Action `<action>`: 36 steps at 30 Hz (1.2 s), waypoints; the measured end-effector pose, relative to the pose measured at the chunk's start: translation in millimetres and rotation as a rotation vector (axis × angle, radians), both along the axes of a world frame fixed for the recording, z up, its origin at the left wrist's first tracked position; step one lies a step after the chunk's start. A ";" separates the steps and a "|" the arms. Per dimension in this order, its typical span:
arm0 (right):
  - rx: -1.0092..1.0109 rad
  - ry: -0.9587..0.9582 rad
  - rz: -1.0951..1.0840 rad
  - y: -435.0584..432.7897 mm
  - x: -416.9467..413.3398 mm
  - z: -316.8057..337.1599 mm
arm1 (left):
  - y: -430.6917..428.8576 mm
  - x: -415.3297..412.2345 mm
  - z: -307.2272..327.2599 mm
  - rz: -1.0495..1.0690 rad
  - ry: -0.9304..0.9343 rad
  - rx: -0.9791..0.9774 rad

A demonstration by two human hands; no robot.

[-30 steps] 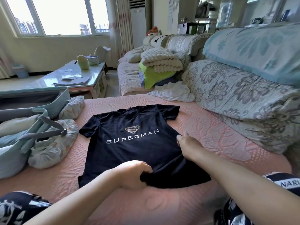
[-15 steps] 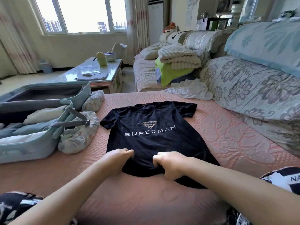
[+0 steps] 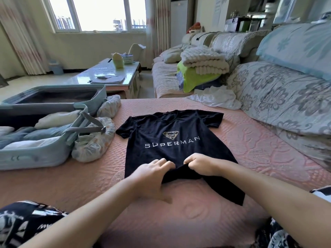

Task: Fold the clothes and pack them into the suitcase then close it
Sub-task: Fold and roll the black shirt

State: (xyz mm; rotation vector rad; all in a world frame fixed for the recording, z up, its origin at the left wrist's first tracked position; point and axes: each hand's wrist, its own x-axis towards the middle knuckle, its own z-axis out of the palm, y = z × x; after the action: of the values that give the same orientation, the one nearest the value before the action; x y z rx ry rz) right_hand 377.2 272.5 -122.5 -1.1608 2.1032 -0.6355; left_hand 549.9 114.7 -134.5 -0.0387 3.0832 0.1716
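Under left hand (image 3: pixel 152 178) and right hand (image 3: pixel 200 164), T-shirt (image 3: pixel 179 122) hem.

Both bare forearms reach forward from the lower corners and converge near the middle. The left grip (image 3: pixel 152 178) lies palm down, its fingers bent at the knuckles over the near hem of the black T-shirt (image 3: pixel 161 153), thumb stretched back toward the body. The right grip (image 3: pixel 200 164) is curled tight, pinching the same hem just beside the left.
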 end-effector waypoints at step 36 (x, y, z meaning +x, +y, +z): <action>0.399 0.487 0.101 -88.0 -144.8 -20.4 | -137.7 -142.0 -11.6 0.175 -0.075 -0.013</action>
State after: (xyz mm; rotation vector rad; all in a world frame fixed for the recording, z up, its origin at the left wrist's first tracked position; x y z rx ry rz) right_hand 232.4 184.5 -142.8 -1.2615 2.3969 0.1363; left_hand 408.0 -23.0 -146.0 -0.3085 3.0042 0.1539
